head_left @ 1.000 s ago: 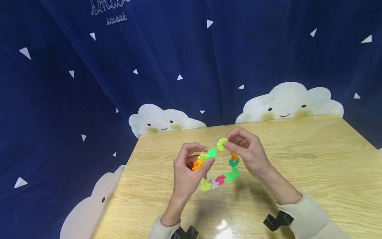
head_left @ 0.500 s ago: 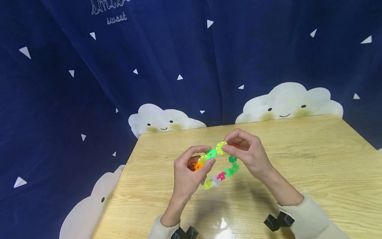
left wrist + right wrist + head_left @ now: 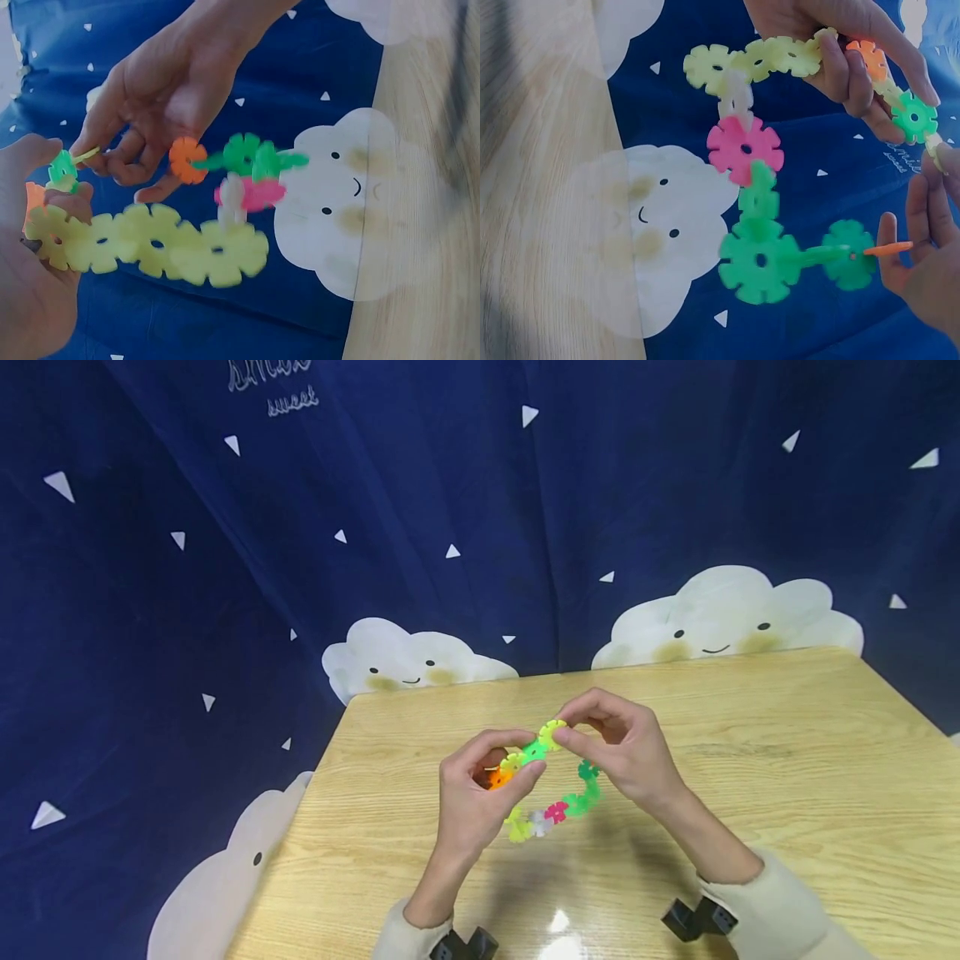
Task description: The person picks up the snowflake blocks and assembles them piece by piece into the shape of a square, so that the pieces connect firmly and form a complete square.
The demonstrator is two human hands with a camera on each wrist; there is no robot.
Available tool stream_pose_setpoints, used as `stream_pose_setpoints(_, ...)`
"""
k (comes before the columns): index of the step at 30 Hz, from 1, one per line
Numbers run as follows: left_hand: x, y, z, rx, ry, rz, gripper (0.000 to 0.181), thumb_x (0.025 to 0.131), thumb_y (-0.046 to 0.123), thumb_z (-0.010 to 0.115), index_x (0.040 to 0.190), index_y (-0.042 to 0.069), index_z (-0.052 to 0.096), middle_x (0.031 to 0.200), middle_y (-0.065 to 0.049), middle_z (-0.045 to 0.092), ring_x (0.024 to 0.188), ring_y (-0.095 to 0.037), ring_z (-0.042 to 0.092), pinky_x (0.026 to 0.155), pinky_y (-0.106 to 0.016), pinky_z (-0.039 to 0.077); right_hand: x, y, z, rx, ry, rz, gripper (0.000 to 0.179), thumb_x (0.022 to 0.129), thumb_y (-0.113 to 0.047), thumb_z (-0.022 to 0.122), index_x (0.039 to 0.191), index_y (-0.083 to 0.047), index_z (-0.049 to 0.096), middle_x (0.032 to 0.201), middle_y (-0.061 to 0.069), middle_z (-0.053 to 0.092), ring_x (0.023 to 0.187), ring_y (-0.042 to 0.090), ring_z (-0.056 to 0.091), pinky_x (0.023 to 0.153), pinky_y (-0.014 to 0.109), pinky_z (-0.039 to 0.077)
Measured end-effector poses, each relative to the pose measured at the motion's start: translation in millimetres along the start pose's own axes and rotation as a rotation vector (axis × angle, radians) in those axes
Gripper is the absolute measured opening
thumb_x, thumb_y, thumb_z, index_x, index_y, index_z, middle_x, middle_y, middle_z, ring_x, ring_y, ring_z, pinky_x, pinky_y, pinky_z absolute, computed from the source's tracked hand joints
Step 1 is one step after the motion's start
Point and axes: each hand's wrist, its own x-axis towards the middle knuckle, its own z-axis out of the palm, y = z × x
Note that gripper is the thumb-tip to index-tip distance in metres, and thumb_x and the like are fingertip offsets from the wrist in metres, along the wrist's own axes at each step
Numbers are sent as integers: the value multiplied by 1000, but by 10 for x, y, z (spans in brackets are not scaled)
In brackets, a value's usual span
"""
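A chain of flower-shaped interlocking discs hangs in a curve between both hands above the table. My left hand (image 3: 480,797) pinches a green disc (image 3: 534,752) near one end, with a yellow disc and an orange disc (image 3: 499,778) behind it along the fingers. My right hand (image 3: 622,743) pinches a yellow disc (image 3: 552,735) between thumb and fingertips; its edge meets the green disc. Beside the right hand's lower fingers is another orange disc (image 3: 889,248), joined to green discs (image 3: 759,260). A pink disc (image 3: 745,150), a white disc (image 3: 736,101) and several yellow discs (image 3: 157,241) continue the chain.
The wooden table (image 3: 750,760) lies below the hands. A dark blue curtain (image 3: 450,485) with white triangles and clouds hangs behind and to the left. Black wrist devices (image 3: 701,917) sit at the pale sleeves (image 3: 783,906).
My right hand has moved left and slightly down, carrying the yellow disc against the green one; the gap between them has closed. The left hand has barely shifted and keeps its hold.
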Motion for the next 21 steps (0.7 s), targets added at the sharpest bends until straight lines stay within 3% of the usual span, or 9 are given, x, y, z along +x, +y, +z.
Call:
stream_pose_setpoints(4,-4,-12,-1,10,13,9,27,85,1,83,110,8,77,94,-7,75,51,-8,37,41,-17,28,-10,-16,38,-5,16,-31,12,89,7,77,99,3,72,93,8,73,88,18,67,86,26,59)
stream_pose_setpoints(13,-26,-17,-17,-59,16,-1,27,84,-3,82,108,5,77,90,-11,75,50,-10,44,41,-16,31,-23,-44,97,47,25,-85,16,85,15,76,98,6,74,94,5,75,88,18,69,83,25,61)
stream_pose_setpoints(21,-36,-25,-19,-58,19,54,29,82,-8,82,109,2,76,94,-14,75,53,-7,50,42,-16,34,-45,-70,145,56,32,-103,19,82,18,77,97,5,75,96,10,76,94,21,71,85,27,61)
